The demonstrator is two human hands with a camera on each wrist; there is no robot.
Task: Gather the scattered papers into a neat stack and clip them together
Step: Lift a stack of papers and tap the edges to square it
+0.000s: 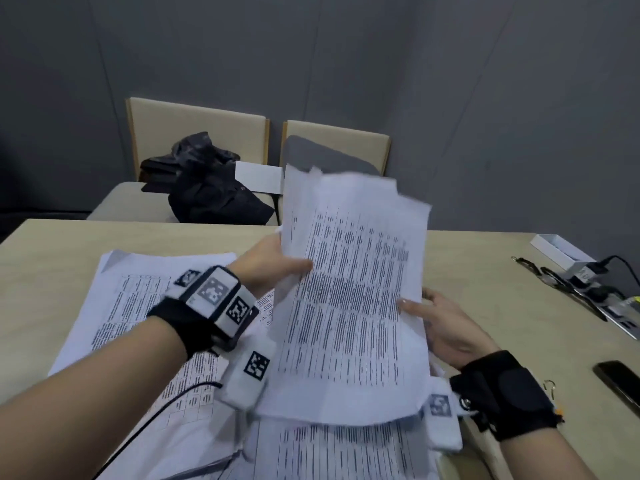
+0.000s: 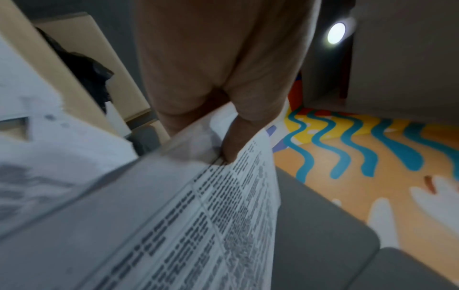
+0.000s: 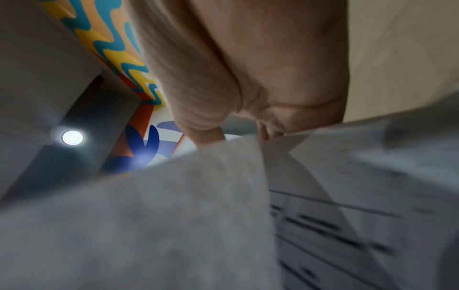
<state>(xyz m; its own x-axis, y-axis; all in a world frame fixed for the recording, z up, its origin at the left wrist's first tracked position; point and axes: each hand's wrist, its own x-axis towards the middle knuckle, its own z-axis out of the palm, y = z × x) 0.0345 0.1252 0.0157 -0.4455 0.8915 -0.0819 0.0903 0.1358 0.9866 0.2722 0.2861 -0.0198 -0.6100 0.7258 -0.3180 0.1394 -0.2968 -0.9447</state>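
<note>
A loose bundle of printed papers (image 1: 349, 299) stands tilted above the table, held between both hands. My left hand (image 1: 277, 265) pinches its left edge, thumb on the front. My right hand (image 1: 436, 320) grips its right edge, thumb on the printed face. In the left wrist view the thumb presses on the sheet edge (image 2: 231, 157); in the right wrist view the blurred sheets (image 3: 223, 196) fill the lower half. More printed sheets (image 1: 138, 306) lie scattered flat on the table beneath. A small metal clip (image 1: 550, 388) lies by my right wrist.
The beige table (image 1: 52, 254) has a black phone (image 1: 620, 382) at its right edge, plus a white box (image 1: 561, 249) and cables (image 1: 568, 289) at the far right. Two chairs (image 1: 194, 133) stand behind it, one with a black bag (image 1: 214, 195).
</note>
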